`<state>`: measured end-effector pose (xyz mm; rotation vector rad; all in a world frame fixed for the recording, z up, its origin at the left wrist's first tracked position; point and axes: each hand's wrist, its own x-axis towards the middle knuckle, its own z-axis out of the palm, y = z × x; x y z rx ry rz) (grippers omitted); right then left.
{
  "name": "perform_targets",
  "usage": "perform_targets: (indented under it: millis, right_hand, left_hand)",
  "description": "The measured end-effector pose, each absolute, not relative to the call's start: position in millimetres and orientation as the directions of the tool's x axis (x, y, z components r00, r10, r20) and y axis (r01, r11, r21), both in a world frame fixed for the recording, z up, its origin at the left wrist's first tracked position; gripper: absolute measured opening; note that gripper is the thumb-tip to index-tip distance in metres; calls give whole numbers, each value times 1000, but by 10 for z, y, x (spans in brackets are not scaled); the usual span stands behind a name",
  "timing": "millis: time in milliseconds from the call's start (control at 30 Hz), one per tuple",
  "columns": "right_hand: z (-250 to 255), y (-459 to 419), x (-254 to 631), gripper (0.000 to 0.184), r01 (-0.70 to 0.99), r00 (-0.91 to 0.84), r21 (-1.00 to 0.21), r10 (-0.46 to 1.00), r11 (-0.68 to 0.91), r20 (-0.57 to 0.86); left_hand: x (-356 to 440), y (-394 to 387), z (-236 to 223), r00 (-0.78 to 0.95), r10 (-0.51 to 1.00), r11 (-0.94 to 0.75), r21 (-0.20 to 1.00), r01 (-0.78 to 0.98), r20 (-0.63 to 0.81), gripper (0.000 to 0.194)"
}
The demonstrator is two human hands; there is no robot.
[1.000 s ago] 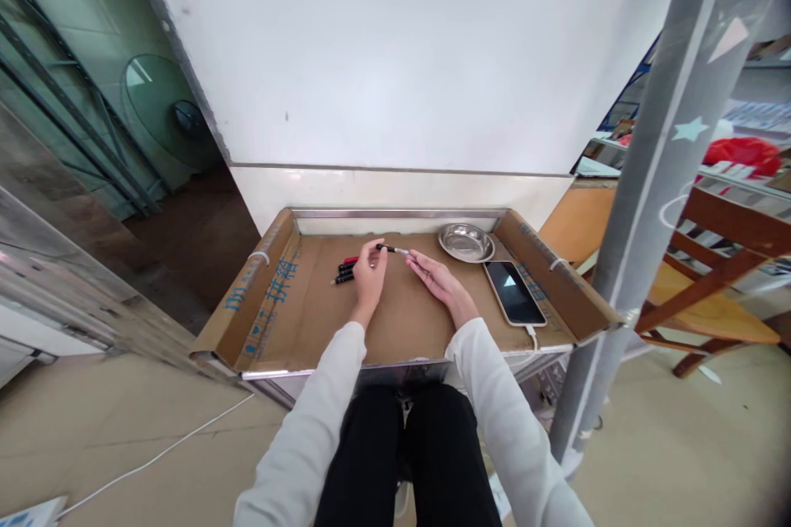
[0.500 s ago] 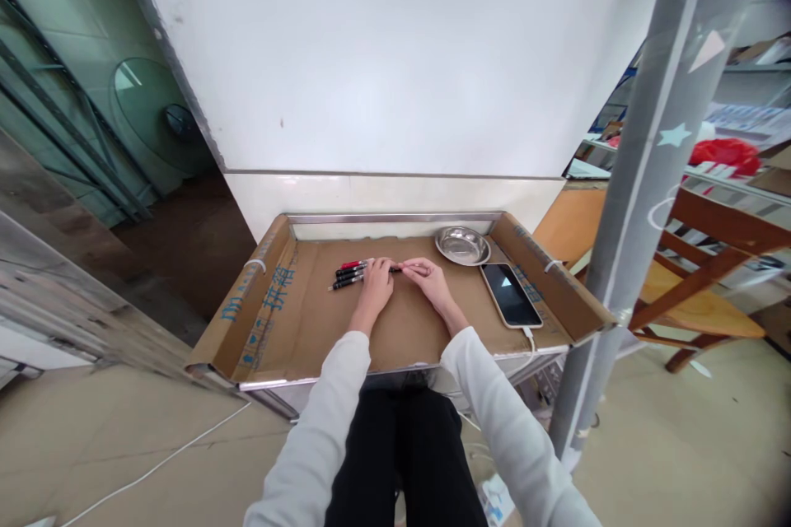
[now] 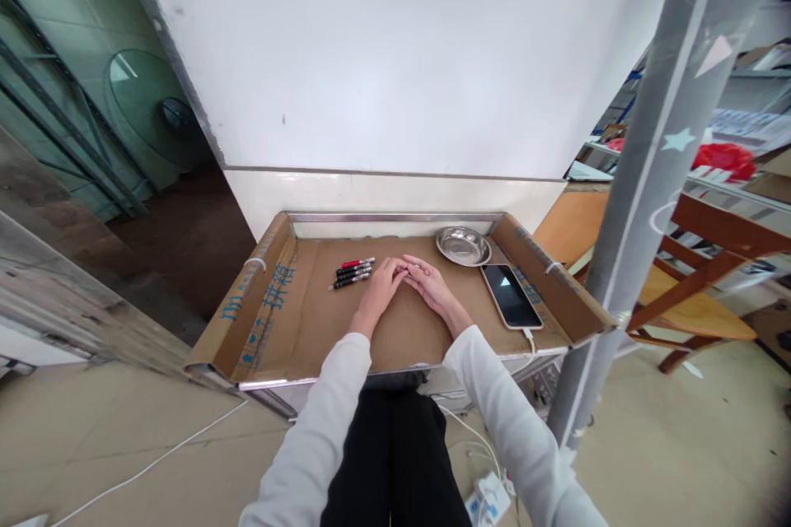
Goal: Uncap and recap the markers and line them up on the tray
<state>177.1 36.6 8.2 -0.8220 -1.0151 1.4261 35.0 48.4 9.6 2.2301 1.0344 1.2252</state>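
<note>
My left hand (image 3: 384, 284) and my right hand (image 3: 429, 284) meet fingertip to fingertip above the middle of the cardboard. Fingers on both hands are bent and pressed together. Whatever they may hold between them is hidden. Just left of my left hand lie several pens (image 3: 352, 274), side by side. The pen farthest from me is red (image 3: 357, 263); the others are black with light bands. The nearest pen's tip points left.
The cardboard-lined tray (image 3: 321, 338) has raised cardboard sides. A shiny round metal dish (image 3: 463, 247) sits at its back right. A phone (image 3: 511, 296) with a white cable lies in front of the dish. Right of the tray stand a grey pole (image 3: 636, 198) and a wooden chair (image 3: 692, 296).
My left hand has shifted right, off the pens, uncovering their right ends. The fingertips of both hands have come together. The dish and phone stay in place.
</note>
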Motion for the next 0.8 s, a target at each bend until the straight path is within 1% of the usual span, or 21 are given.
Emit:
perform_targets:
  millis: [67, 100, 167, 233, 300, 367, 433, 500, 533, 600, 633, 700, 800]
  right_hand:
    - [70, 376, 1781, 38, -328, -99, -942, 989, 73, 110]
    - [64, 382, 1791, 35, -265, -60, -956, 987, 127, 148]
    - [54, 393, 1818, 27, -63, 53, -962, 964, 264, 261]
    - [44, 399, 1842, 26, 168, 109, -918, 919, 359, 380]
    - [33, 394, 1847, 30, 312, 35, -859, 899, 405, 437]
    - [24, 380, 1831, 35, 374, -106, -812, 890, 448, 443]
    - [18, 359, 1813, 38, 435, -202, -756, 871, 489, 447]
    - [15, 335, 1814, 39, 556, -186, -679, 868, 480, 461]
    - [12, 325, 1825, 39, 635, -134, -637, 874, 438, 467]
    - [-2, 316, 1866, 36, 769, -8, -562, 883, 306, 469]
    - [-14, 320, 1891, 30, 803, 30, -540, 888, 252, 460]
    - [-47, 345, 1933, 18, 815, 1, -520, 897, 256, 442]
    - [-104, 409, 1950, 13, 774, -33, -547, 883, 318, 468]
  left_hand:
    - [340, 487, 93, 337, 760, -649, 630, 426, 555, 10]
    - [335, 492, 84, 328, 767, -641, 629, 441, 551, 11]
    - [327, 513, 49, 298, 792, -605, 623, 496, 532, 10]
    - [325, 546, 1, 273, 817, -562, 601, 568, 508, 8]
    - [329, 584, -48, 276, 825, -545, 563, 621, 494, 8]
    - [337, 619, -88, 294, 819, -551, 531, 644, 493, 9]
    - [344, 646, -115, 300, 813, -557, 516, 651, 499, 10]
    - [349, 663, -129, 295, 810, -558, 510, 655, 507, 10]
    - [350, 667, -132, 295, 807, -560, 506, 656, 512, 9]
    - [352, 666, -125, 294, 801, -563, 490, 666, 521, 6]
    - [354, 661, -116, 292, 801, -559, 477, 678, 523, 5]
    - [363, 643, -86, 286, 804, -542, 446, 712, 521, 4]
    - [382, 606, -24, 254, 820, -488, 392, 780, 513, 13]
